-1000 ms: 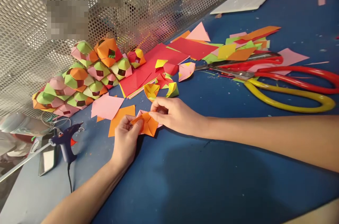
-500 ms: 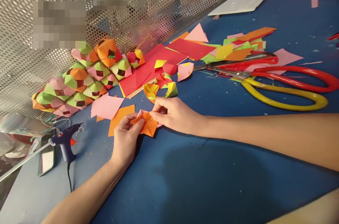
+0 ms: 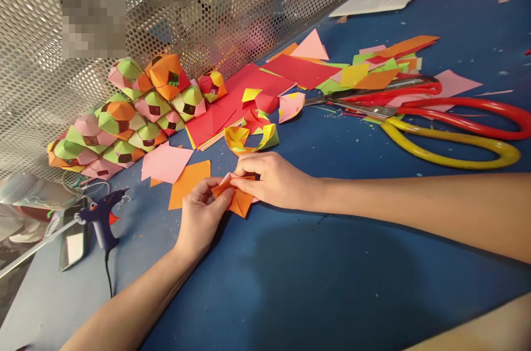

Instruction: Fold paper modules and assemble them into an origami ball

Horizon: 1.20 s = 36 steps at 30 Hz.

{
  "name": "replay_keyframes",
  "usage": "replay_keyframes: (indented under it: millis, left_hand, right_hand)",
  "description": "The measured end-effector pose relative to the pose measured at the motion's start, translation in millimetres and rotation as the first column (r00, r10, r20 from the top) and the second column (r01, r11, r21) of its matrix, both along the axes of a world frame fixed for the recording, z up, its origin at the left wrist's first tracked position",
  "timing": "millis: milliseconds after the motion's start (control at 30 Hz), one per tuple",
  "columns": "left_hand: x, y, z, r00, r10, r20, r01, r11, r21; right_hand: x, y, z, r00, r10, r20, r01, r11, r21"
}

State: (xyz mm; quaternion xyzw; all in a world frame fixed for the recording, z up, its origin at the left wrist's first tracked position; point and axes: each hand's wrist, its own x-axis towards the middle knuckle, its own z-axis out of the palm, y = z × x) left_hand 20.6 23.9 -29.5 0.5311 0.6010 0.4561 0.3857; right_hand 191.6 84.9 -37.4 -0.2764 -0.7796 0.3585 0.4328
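Between my two hands is a folded orange paper piece [image 3: 239, 204] with a bit of pink showing at its top and right edges. My left hand [image 3: 203, 207] pinches its left side, thumb on top. The fingers of my right hand [image 3: 269, 177] are closed on its upper right part and hide some of it. Just left of my left hand lies a flat orange sheet [image 3: 188, 182], partly under a pink sheet [image 3: 166, 163]. Beyond my right hand sit folded yellow and red paper pieces [image 3: 237, 139] and a small pink folded piece [image 3: 291, 106].
Several joined paper balls [image 3: 120, 119] lean by the perforated metal screen [image 3: 232, 3]. A glue gun [image 3: 103, 221] stands at left beside a phone [image 3: 73, 240]. Red-and-yellow-handled scissors [image 3: 385, 113] lie at right near paper scraps [image 3: 357, 74] and red sheets [image 3: 249, 83].
Both hands have shifted slightly right with the orange piece. My right thumb now reaches further over its top edge. The view has moved a little.
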Motion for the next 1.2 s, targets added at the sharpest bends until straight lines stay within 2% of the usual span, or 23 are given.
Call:
replay_keyframes:
  millis: [100, 200, 267, 400, 467, 700, 933, 1200]
  left_hand:
    - [3, 0, 0.6, 0.997, -0.021, 0.078, 0.021, 1.0, -0.009]
    - [5, -1, 1.6, 0.997, 0.02, 0.077, -0.019, 1.0, -0.019]
    - [5, -1, 3.4, 0.999, 0.049, 0.016, -0.049, 0.999, -0.011]
    - [7, -3, 9.2, 0.976, 0.08, -0.204, -0.072, 0.996, 0.048]
    - [8, -4, 11.4, 0.966, 0.085, -0.246, -0.071, 0.995, 0.065]
    - [10, -7, 12.5, 0.997, -0.049, 0.054, 0.051, 0.998, -0.04]
    - [8, -4, 9.3, 1.0, 0.015, -0.01, -0.016, 0.997, -0.073]
    - [6, -4, 8.9, 1.0, -0.01, -0.01, 0.009, 0.996, -0.089]
  right_hand:
    - [0, 0, -1.1, 0.999, -0.023, -0.033, 0.022, 1.0, -0.002]
    - [0, -1, -0.6, 0.999, -0.006, -0.043, 0.006, 1.0, 0.003]
    - [-2, -3, 0.0, 1.0, 0.008, -0.023, -0.008, 1.0, 0.005]
    - [-5, -8, 1.1, 0.999, -0.017, 0.049, 0.018, 0.999, -0.039]
    - [-6, -10, 1.8, 0.998, -0.031, 0.053, 0.035, 0.997, -0.074]
    - [-7, -11, 4.0, 0.995, -0.07, -0.073, 0.055, 0.982, -0.183]
    - [-7, -12, 5.2, 0.998, 0.004, -0.063, -0.017, 0.981, -0.195]
    - [-6, -12, 4.8, 1.0, -0.001, -0.005, 0.001, 0.992, -0.129]
